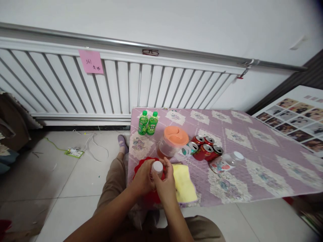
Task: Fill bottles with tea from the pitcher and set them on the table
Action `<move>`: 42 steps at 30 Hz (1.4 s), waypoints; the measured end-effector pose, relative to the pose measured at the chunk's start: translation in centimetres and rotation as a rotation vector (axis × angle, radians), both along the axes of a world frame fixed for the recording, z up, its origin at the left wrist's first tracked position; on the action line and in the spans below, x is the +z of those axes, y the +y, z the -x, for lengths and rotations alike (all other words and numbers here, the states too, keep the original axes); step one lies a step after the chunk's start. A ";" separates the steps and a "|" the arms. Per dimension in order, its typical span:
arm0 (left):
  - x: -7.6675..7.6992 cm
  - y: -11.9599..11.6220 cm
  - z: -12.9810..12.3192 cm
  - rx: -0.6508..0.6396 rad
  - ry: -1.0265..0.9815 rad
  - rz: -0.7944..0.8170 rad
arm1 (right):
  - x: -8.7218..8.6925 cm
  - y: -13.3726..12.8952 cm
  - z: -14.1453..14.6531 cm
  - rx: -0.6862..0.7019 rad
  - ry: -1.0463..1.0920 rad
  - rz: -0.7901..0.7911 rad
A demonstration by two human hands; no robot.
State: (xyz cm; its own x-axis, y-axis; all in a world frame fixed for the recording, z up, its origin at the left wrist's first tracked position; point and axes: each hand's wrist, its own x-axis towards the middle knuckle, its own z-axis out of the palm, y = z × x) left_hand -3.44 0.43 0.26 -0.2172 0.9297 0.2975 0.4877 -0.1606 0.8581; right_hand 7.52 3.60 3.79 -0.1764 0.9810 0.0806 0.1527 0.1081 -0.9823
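Observation:
A small bottle with a white cap (pixel 157 167) is upright between my two hands, above a red scalloped mat (pixel 150 197) at the table's near left corner. My left hand (pixel 143 178) is closed round its left side. On the right side, my right hand (pixel 167 181) has its fingers curled against the same bottle. The bottle's body is mostly hidden by the fingers. Just beyond my hands stands a clear jug with an orange lid (pixel 176 136). A yellow cloth (pixel 185 184) lies to the right of my right hand.
Two green bottles (pixel 147 125) stand at the back left of the flowered table (pixel 237 134). Right of the jug are several red cans (pixel 204 153), a white-green can (pixel 190 149) and a clear jar with a white lid (pixel 225 162). A photo board (pixel 294 117) is at far right.

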 end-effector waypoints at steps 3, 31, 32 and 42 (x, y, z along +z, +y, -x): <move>-0.1 0.1 0.0 0.003 -0.001 -0.024 | 0.1 0.1 0.2 0.012 0.011 0.041; -0.6 0.0 -0.1 0.015 0.004 -0.068 | 0.7 0.0 -0.2 0.070 0.080 0.074; -0.6 0.0 -0.1 0.009 0.006 -0.066 | 0.6 -0.1 -0.1 0.062 0.098 0.079; -1.5 0.2 0.0 0.027 0.043 -0.083 | -0.1 0.3 0.2 0.078 0.102 -0.009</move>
State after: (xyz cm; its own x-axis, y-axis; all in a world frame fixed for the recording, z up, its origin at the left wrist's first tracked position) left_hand -3.42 0.59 -1.24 -0.2269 0.8956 0.3826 0.5292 -0.2165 0.8205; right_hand 7.36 3.92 3.66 -0.2425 0.9638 0.1106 0.0432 0.1246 -0.9913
